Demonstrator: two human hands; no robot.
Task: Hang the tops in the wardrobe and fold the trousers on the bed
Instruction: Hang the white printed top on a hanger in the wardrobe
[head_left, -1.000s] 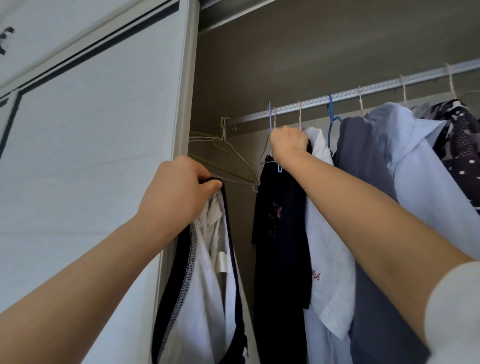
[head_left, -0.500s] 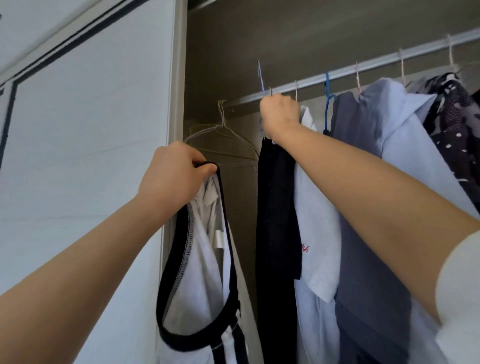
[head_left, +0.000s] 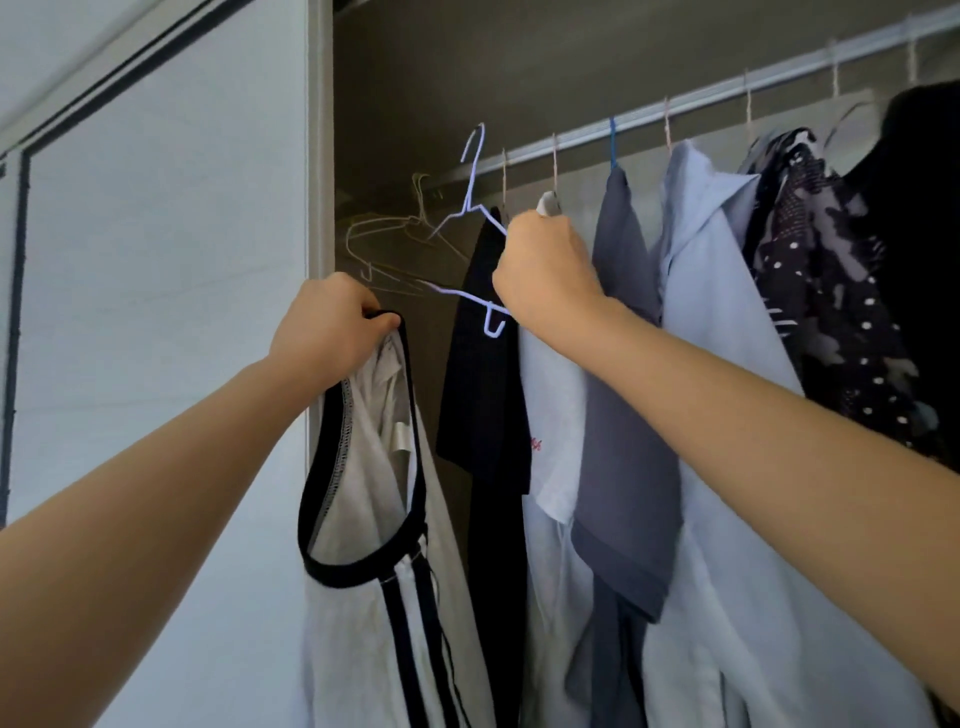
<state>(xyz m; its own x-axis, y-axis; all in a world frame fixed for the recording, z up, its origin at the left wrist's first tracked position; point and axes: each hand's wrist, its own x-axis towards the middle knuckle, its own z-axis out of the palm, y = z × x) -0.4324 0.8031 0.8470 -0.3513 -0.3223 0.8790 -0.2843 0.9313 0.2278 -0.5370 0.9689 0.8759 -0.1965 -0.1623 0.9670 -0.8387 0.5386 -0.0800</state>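
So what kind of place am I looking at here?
Most likely a bedroom wardrobe in a home. A rail carries clothes on hangers, such as the pale blue shirt, beside a white door. The right hand holds a lilac wire hanger; the left hand grips a white top.

carrier: wardrobe rail — rises toward the right | left end: bare wire hangers, bunched | hung, left to right: black top, white top, grey-blue top on blue hanger, pale blue shirt, dark spotted garment | far right: black garment — partly cut off
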